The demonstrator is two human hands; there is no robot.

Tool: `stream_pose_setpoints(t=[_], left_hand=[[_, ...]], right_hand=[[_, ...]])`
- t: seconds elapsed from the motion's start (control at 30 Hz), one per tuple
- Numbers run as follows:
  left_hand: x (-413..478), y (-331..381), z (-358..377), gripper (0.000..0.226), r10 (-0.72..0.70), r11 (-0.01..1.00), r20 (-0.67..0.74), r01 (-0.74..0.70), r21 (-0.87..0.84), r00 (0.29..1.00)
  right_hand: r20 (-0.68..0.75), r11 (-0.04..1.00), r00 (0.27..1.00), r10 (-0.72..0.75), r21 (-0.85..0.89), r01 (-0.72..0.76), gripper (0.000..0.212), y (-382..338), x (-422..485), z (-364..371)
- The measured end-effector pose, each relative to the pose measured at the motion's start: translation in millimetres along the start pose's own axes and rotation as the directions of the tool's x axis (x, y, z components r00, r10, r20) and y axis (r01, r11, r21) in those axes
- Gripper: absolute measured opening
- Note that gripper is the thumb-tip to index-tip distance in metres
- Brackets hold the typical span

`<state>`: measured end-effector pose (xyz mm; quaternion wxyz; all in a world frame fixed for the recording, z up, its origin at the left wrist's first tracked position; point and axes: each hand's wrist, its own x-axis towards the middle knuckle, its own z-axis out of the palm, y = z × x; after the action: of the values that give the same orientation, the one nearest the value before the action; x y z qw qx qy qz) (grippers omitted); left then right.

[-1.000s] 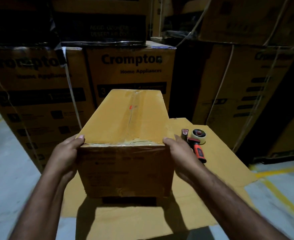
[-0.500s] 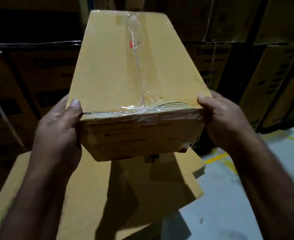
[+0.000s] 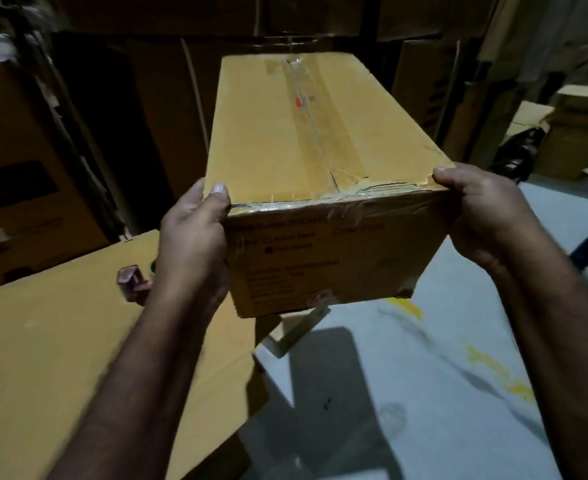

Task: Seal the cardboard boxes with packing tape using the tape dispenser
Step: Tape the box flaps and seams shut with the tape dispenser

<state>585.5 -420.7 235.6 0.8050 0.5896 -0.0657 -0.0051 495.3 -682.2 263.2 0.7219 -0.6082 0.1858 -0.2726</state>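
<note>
I hold a long brown cardboard box (image 3: pixel 278 133) in the air at chest height, its short end toward me. Clear packing tape runs along its top seam and over the near edge. My left hand (image 3: pixel 193 237) grips the near left corner, thumb on top. My right hand (image 3: pixel 483 216) grips the near right corner. The red tape dispenser (image 3: pixel 131 282) lies on the flat cardboard sheet (image 3: pixel 60 358) at the left, partly hidden behind my left wrist.
Tall stacks of large brown cartons (image 3: pixel 25 150) fill the background. Pale floor with yellow line marks (image 3: pixel 424 393) spreads to the right. More boxes and a dark bag (image 3: pixel 521 150) sit at the far right.
The box was lifted off the cardboard sheet and carried to the right in both hands. The view swung right, so the sheet and dispenser now lie at the left.
</note>
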Motion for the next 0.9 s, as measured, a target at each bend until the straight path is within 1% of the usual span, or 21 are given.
stream_pose_setpoints(t=[0.07, 0.2, 0.3, 0.4, 0.5, 0.63, 0.73, 0.8, 0.87, 0.9], left_hand=[[13.7, -16.6, 23.2, 0.033, -0.043, 0.999, -0.002, 0.043, 0.021, 0.999], [43.4, -54.4, 60.1, 0.025, -0.146, 0.988, 0.014, 0.145, 0.058, 0.989], [75.9, -91.5, 83.8, 0.022, -0.215, 0.972, -0.016, 0.216, 0.091, 0.976], [113.0, -128.0, 108.0, 0.013, -0.309, 0.94, -0.034, 0.31, 0.139, 0.951], [153.6, -172.1, 129.7, 0.018, -0.446, 0.88, -0.017, 0.442, 0.171, 0.895], [199.6, -237.0, 160.5, 0.022, -0.554, 0.804, -0.027, 0.544, 0.242, 0.832], [222.6, -284.1, 173.7, 0.02, -0.645, 0.712, -0.035, 0.617, 0.335, 0.763], [236.9, -316.8, 178.8, 0.019, -0.696, 0.639, -0.027, 0.636, 0.433, 0.718], [249.6, -347.1, 186.2, 0.016, -0.737, 0.568, -0.023, 0.637, 0.521, 0.676], [254.9, -361.5, 189.7, 0.015, -0.759, 0.526, -0.03, 0.641, 0.559, 0.65]], right_hand=[[-0.047, 0.999, 0.998, 0.039, -0.007, -0.039, 0.014, 8.0, 17.9, -16.4], [-0.146, 0.991, 0.981, 0.126, -0.03, -0.132, 0.014, 34.5, 53.2, -44.2], [-0.213, 0.98, 0.959, 0.187, -0.028, -0.198, 0.014, 61.5, 83.8, -58.4], [-0.27, 0.961, 0.932, 0.241, -0.064, -0.267, 0.015, 92.9, 118.3, -71.2], [-0.319, 0.928, 0.892, 0.32, -0.085, -0.363, 0.017, 127.7, 153.9, -84.7], [-0.387, 0.88, 0.818, 0.425, -0.034, -0.473, 0.004, 182.5, 193.3, -109.3], [-0.417, 0.836, 0.759, 0.501, 0.006, -0.549, 0.004, 228.1, 209.0, -129.0], [-0.449, 0.807, 0.718, 0.531, 0.01, -0.59, 0.005, 255.6, 217.1, -138.8], [-0.477, 0.771, 0.668, 0.572, 0.033, -0.636, 0.01, 291.6, 227.8, -154.8], [-0.469, 0.74, 0.655, 0.593, -0.004, -0.673, 0.013, 308.7, 231.9, -162.8]])
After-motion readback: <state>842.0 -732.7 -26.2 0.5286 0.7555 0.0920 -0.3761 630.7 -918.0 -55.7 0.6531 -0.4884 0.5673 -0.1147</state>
